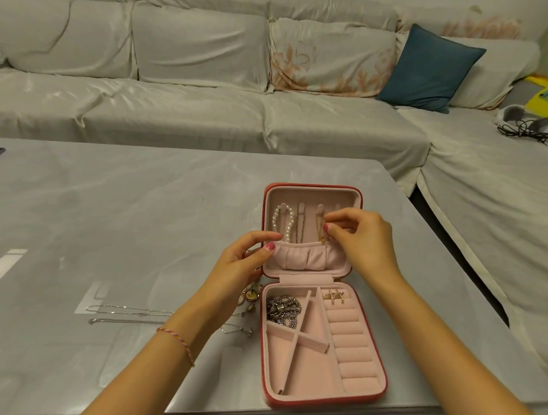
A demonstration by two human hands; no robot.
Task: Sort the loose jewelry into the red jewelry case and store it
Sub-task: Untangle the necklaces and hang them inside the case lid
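Pinching the gold necklace [321,233] with our right hand [361,237], left hand [247,259] gripping the lid [310,194], we risk tangling its chain.

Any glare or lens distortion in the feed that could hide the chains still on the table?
Head view: the glossy grey table reflects pale patches beside the thin silver chains, which stay readable; wide-angle bending curves the white sofa; the open red jewelry case with pink lining is evenly lit and sharp.

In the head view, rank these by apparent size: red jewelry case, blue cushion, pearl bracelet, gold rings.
1. red jewelry case; it lies nearer the camera, so its lead over the cushion is unsure.
2. blue cushion
3. pearl bracelet
4. gold rings
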